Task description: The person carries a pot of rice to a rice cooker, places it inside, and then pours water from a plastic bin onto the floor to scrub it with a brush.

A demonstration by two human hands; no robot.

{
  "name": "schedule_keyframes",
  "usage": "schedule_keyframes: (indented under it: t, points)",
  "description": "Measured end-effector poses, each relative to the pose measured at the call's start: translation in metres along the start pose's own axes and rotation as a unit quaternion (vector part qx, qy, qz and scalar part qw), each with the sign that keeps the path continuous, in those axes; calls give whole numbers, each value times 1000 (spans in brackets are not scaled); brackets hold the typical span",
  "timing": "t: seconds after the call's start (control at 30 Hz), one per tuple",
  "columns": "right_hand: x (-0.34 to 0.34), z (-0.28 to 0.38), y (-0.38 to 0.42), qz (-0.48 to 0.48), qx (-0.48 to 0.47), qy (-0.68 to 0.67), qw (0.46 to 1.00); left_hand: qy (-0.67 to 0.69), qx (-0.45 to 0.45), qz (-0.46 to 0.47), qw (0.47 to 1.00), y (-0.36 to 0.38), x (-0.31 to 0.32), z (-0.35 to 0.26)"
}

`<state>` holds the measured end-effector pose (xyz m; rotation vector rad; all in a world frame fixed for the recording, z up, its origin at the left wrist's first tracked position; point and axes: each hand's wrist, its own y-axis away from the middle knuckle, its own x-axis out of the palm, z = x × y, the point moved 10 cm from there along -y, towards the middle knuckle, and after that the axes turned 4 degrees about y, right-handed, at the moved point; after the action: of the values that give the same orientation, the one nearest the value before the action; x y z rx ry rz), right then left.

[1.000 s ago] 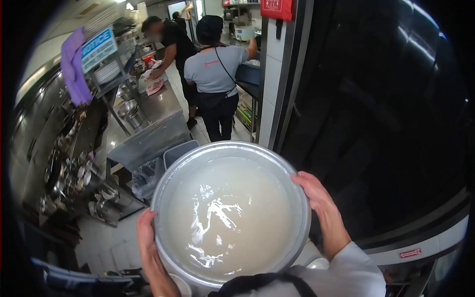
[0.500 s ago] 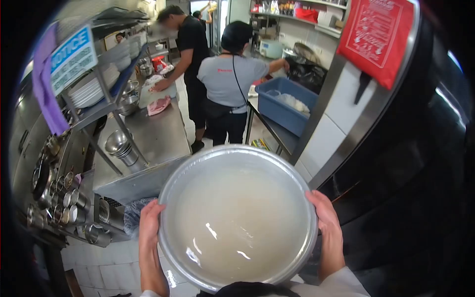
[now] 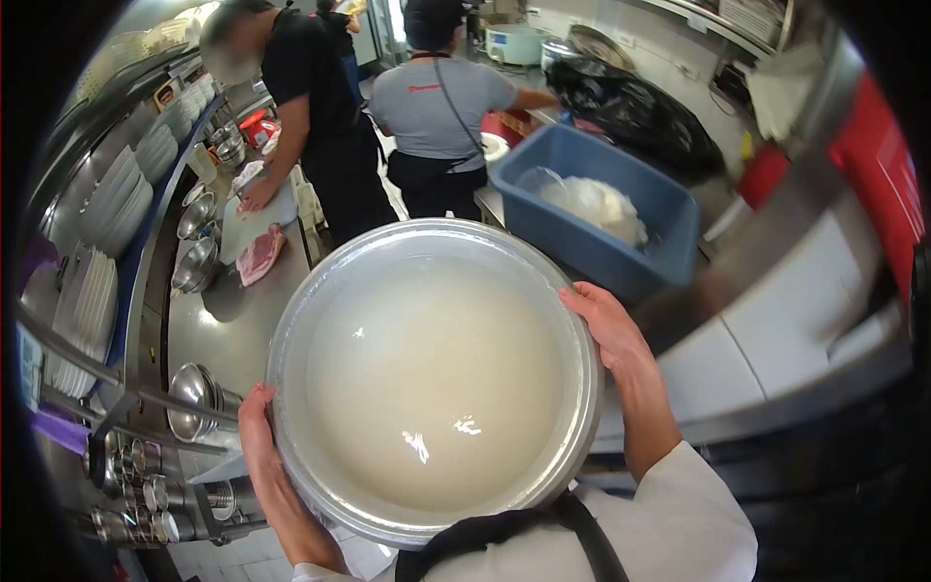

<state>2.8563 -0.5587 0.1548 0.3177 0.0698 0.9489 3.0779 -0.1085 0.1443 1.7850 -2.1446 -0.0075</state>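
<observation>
A large round metal pot [image 3: 291, 320] fills the middle of the view, close against my body. Cloudy whitish liquid [image 3: 436, 359] lies inside, with something pale beneath the surface that I cannot make out. My left hand [image 3: 260, 427] grips the pot's left side, with the fingers mostly hidden under the rim. On the opposite side my right hand [image 3: 609, 330] holds the rim, thumb on the edge and fingers around the outside.
Ahead stand a person in grey [image 3: 432, 107] and a person in black [image 3: 305, 116], who works over raw meat [image 3: 260, 254] on a steel counter [image 3: 218, 335]. A blue tub [image 3: 592, 238] with whitish contents is front right. Plates [image 3: 116, 204] line a left shelf.
I have moved forward with the pot between both hands. The counter, the two people and the blue tub are nearer, and the red hanging cloth has slid to the right edge.
</observation>
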Motion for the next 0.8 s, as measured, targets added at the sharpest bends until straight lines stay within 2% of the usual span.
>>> schedule_keyframes:
  t: [0.13, 0.2, 0.23, 0.3, 0.4, 0.53, 0.7, 0.8]
  points:
    - [12, 42, -100, 31, -15, -18, 999, 73, 0, 6, 997, -92, 40, -30]
    - [18, 58, -127, -5, -10, -32, 999, 103, -17, 13, 994, -135, 52, -41]
    - [17, 84, -152, -32, -32, -39, 998, 101, 14, 14, 995, -166, 60, -51]
    - [22, 92, -196, -12, -32, -70, 997, 81, 40, 12, 996, -215, 63, -72]
    - [19, 142, -248, 1, -56, -57, 997, 144, 22, 103, 984, -267, 148, -104]
    - [13, 181, -324, -33, -61, -58, 996, 131, 76, 137, 979, -372, 196, -126]
    - [6, 221, -428, -21, -85, -42, 995, 155, 22, 160, 975, -469, 258, -126]
    - [7, 232, -490, -50, -57, -50, 996, 100, 44, 111, 988, -549, 269, -113]
